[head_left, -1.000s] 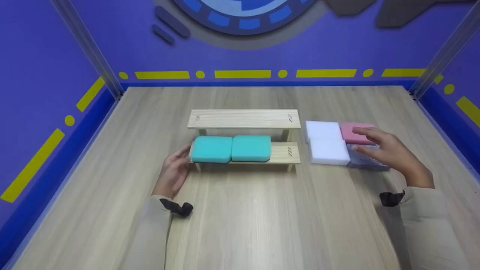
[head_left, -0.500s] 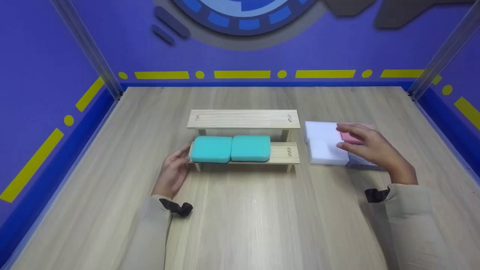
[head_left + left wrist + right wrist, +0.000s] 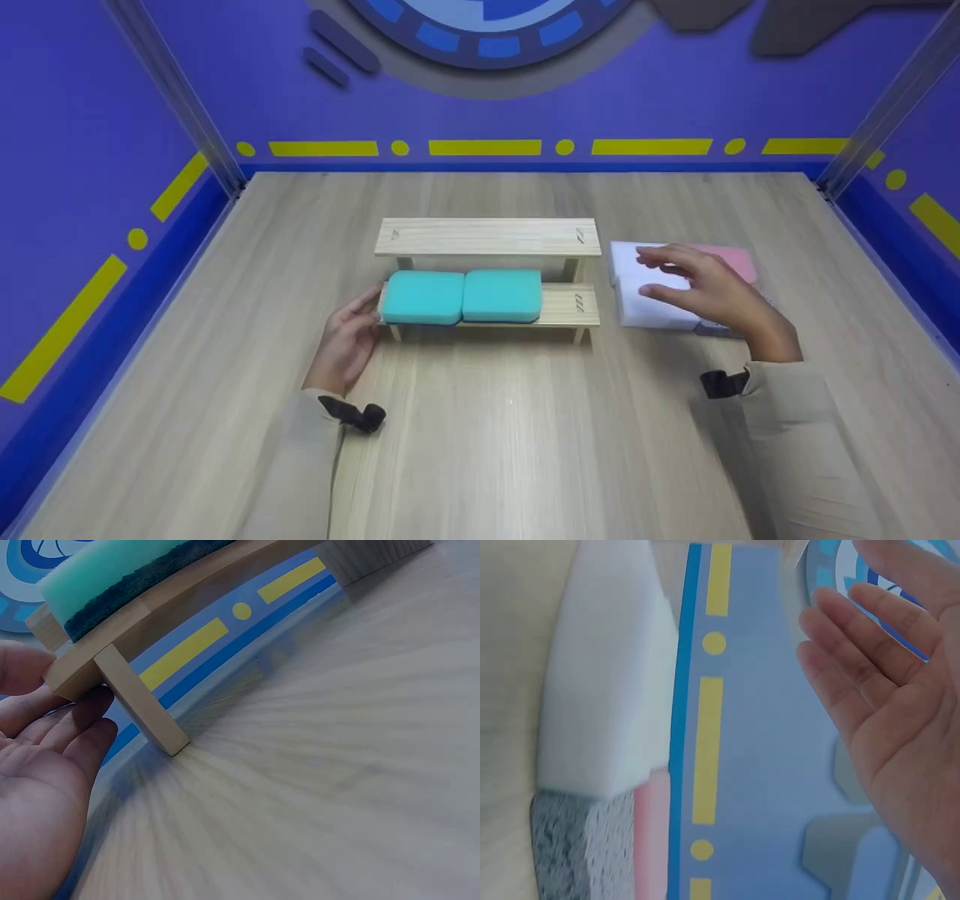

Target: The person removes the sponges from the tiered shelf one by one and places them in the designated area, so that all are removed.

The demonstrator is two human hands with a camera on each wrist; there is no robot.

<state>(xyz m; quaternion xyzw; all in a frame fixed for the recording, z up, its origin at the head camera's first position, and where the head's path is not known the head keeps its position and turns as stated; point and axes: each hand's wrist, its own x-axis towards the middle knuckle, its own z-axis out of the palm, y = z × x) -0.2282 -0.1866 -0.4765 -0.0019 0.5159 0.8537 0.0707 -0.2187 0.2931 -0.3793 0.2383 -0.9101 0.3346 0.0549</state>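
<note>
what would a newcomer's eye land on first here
Probably the two turquoise sponges, side by side on the front wooden shelf, whose left end the left hand grips. Next, the bright white blocks right of the shelf, with the right hand open above them. Yellow dashes on the blue wall behind also stand out.

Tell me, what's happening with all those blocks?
A person's left hand pinches the end of the front wooden shelf, which holds two teal sponges side by side. The right hand hovers open over two white blocks, holding nothing. A pink block and a speckled grey block lie beside them.
</note>
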